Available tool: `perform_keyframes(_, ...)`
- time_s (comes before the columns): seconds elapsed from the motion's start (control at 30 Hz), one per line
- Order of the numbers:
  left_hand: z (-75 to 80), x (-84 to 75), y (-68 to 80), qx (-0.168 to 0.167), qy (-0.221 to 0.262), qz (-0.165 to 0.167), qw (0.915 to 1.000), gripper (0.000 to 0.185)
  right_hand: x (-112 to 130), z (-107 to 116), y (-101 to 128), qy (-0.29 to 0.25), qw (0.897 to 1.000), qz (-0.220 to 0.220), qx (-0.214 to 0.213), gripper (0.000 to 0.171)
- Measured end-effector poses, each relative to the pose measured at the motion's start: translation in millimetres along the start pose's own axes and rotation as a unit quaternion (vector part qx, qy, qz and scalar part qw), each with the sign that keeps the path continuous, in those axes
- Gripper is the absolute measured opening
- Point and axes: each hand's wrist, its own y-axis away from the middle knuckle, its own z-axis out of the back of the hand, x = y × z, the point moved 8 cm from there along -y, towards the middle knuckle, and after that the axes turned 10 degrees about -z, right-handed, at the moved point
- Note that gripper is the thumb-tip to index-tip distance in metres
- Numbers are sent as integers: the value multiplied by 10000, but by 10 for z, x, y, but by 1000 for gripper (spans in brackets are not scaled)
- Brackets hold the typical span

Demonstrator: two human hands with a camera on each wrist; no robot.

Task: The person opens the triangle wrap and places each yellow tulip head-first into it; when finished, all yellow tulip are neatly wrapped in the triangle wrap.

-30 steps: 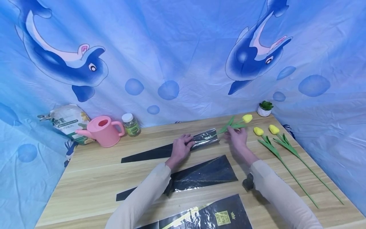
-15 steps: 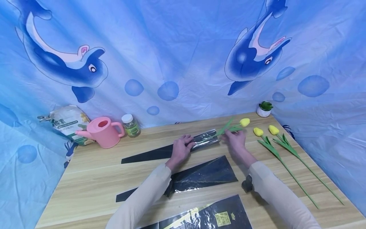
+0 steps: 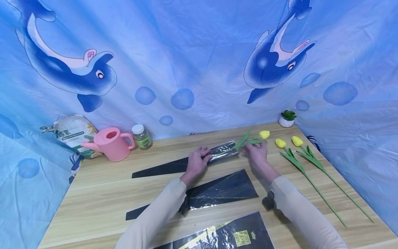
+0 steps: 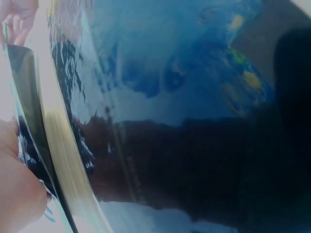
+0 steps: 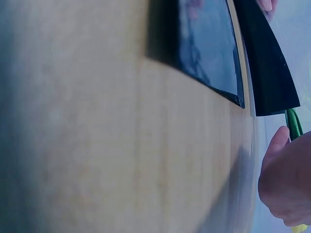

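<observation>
Where the bench [image 3: 93,204] comes nearest the person, a black printed sleeve [image 3: 239,233] lies flat at the front edge, and just beyond it a second flat black cone-shaped sleeve [image 3: 224,190] rests with its wide end to the right, partly under the left forearm. Both long pale sleeves reach forward over these to the middle of the bench, where the work is. The left hand [image 3: 196,162] lies palm down with its fingers curled over the rolled wrapper [image 3: 222,152], gripping it near the mouth, probably to keep the shiny film from sliding or springing apart; the left wrist view shows only glossy dark film close up. The right hand [image 3: 256,152] pinches the green stem of a yellow tulip [image 3: 264,134] just outside the wrapper's mouth, its stem running into the roll and its bloom and leaves sticking out to the right, so the hold seems meant to steer the stem along the sleeve. To the right two more tulips [image 3: 293,152] lie side by side, well apart from the hands. At the far edge stand a pink watering can [image 3: 112,139], a small jar [image 3: 142,136], a bag [image 3: 73,133] and a tiny potted plant [image 3: 287,118] before the dolphin curtain [image 3: 186,62].
</observation>
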Motion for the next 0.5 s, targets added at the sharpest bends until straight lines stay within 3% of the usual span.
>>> perform_keyframes(0.17,0,-13,-1,5,-19,-37,10000,30,-4,71,-14,-42,9997,-187,-138,34)
perform_keyframes(0.5,8,-28,1,-5,37,-57,10000,31,-4,74,28,94,9996,-251,-102,52)
